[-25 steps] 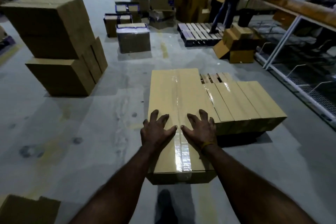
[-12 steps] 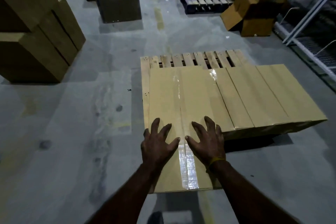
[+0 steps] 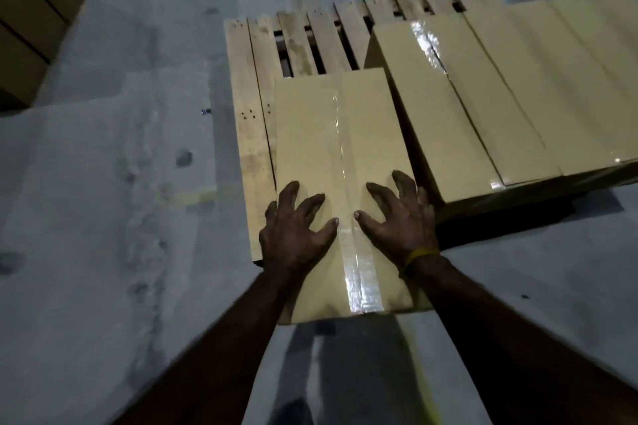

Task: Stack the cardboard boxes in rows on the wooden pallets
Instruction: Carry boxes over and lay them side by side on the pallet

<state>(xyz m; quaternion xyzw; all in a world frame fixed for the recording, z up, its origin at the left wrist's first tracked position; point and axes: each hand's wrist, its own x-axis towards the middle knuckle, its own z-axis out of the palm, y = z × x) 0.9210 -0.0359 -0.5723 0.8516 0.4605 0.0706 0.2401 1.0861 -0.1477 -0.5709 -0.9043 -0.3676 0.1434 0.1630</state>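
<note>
While the left hand (image 3: 297, 235) and right hand (image 3: 400, 222) press flat with spread fingers on the near end of a taped cardboard box (image 3: 340, 162), it lies on the wooden pallet (image 3: 248, 134), beside the row of boxes (image 3: 500, 97).

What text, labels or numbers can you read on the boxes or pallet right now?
None readable.
Box under both hands: plain cardboard, only clear tape along the seam, no print visible.
Row of boxes beside it: plain tops, glare on the tape, no labels.
Wooden pallet: bare slats with nail holes, no stamp visible.
Stacked boxes at far left: dark and cropped, no marks can be made out.
</note>
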